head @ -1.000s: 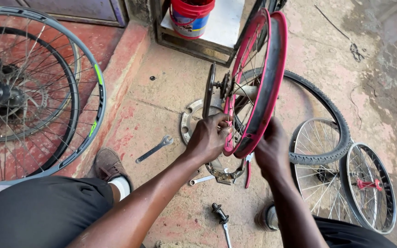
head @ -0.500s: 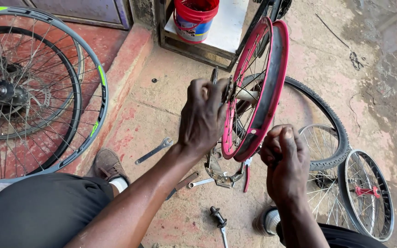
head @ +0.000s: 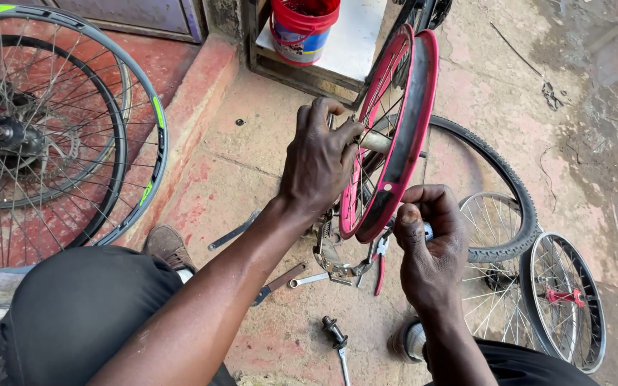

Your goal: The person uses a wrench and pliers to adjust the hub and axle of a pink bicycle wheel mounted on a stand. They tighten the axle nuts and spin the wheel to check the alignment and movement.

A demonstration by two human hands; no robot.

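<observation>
The left hand (head: 320, 161) is gripping the pink wheel (head: 395, 136) hub steady while the right hand (head: 430, 246), fingers closed on a small tool, should be turning gently.

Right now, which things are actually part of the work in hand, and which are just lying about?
In hand:
- pink wheel rim, upright
- left hand at its hub
- right hand at its lower edge

Lying about:
- red bucket
- large spoked wheels
- black tyre
- small wheels
- spanners on the ground
</observation>
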